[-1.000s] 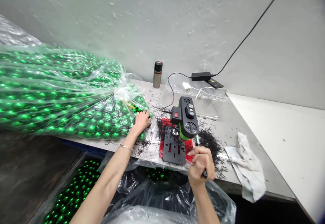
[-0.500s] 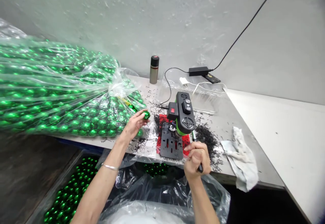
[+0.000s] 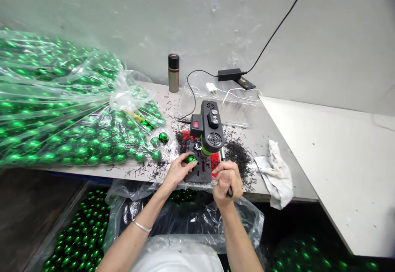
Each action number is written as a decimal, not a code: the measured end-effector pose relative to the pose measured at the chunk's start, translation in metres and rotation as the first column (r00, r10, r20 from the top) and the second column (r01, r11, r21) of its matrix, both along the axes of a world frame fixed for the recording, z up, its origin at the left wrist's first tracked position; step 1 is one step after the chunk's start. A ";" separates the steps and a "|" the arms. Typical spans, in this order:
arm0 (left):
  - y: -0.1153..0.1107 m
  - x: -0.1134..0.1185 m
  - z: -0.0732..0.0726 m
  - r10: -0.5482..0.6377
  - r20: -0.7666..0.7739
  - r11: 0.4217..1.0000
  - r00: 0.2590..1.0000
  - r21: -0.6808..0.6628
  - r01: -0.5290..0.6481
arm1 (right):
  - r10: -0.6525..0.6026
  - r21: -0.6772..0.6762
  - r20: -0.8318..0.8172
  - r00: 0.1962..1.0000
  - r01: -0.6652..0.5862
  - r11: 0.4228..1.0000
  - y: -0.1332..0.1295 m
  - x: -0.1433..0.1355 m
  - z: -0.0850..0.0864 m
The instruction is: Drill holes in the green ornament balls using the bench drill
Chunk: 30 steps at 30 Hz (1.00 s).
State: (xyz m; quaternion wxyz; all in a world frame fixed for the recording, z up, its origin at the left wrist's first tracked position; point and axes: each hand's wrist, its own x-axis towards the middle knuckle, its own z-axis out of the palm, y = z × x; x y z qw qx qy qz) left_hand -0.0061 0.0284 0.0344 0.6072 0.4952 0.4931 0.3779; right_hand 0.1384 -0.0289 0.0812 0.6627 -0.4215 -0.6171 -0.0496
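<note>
My left hand [image 3: 179, 170] pinches a shiny green ball [image 3: 191, 159] between thumb and fingers, over the slotted black base plate [image 3: 199, 176] of a small bench drill press [image 3: 212, 126]. The ball is beside the drill's lower end; whether it touches the plate I cannot tell. My right hand [image 3: 228, 182] is wrapped round the drill press's lever handle [image 3: 230, 192], whose metal rod rises toward the machine. Another green ball [image 3: 163, 137] rests on the table left of the machine, near the mouth of the big bag. Red matting [image 3: 215, 161] shows under the plate.
A clear bag of green balls [image 3: 70, 111] fills the left of the table [image 3: 271, 132]. Black shavings [image 3: 237, 156] surround the machine. A bottle [image 3: 173, 74], a power adapter [image 3: 229, 74] with cables and a white rag [image 3: 276, 177] lie around. Below the edge hangs clear plastic [image 3: 185, 226].
My left hand has carried the ball rightward from beside the bag to over the drill's base plate. My right hand keeps its grip on the lever. The whole view has shifted slightly.
</note>
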 end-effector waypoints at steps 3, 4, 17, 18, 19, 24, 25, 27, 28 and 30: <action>0.002 0.001 -0.002 -0.005 0.042 1.000 0.999 -0.012 0.006 | 0.002 0.008 0.008 1.000 -0.002 1.000 0.000 0.001 0.000; 0.003 0.001 -0.003 -0.001 0.064 1.000 0.998 -0.017 0.002 | -0.004 0.011 0.012 1.000 0.004 1.000 0.001 0.001 0.000; -0.008 0.010 -0.013 0.180 -0.492 0.850 0.852 0.514 0.118 | 0.000 0.023 0.045 0.999 -0.001 1.000 0.000 0.002 0.000; -0.009 0.011 -0.014 0.203 -0.501 0.819 0.841 0.557 0.135 | 0.004 0.018 0.046 0.999 -0.005 1.000 0.000 0.002 0.000; -0.009 0.012 -0.016 0.224 -0.505 0.791 0.834 0.594 0.147 | 0.009 0.013 0.043 0.999 -0.010 1.000 -0.001 0.002 0.000; -0.009 0.017 -0.026 0.295 -0.454 0.690 0.841 0.710 0.141 | 0.022 -0.002 0.009 1.000 -0.022 1.000 -0.003 0.001 -0.005; -0.009 0.017 -0.027 0.291 -0.446 0.684 0.847 0.715 0.142 | 0.016 -0.002 0.005 1.000 -0.016 1.000 -0.003 0.001 -0.008; -0.008 0.018 -0.028 0.275 -0.438 0.682 0.856 0.716 0.147 | 0.003 0.002 0.009 1.000 -0.003 1.000 -0.003 0.001 -0.016; -0.008 0.018 -0.028 0.270 -0.436 0.685 0.858 0.714 0.148 | 0.001 0.012 0.018 1.000 -0.002 1.000 -0.002 0.001 -0.022; -0.008 0.017 -0.028 0.262 -0.437 0.692 0.861 0.707 0.148 | 0.001 0.031 0.035 0.999 -0.002 1.000 -0.001 0.001 -0.033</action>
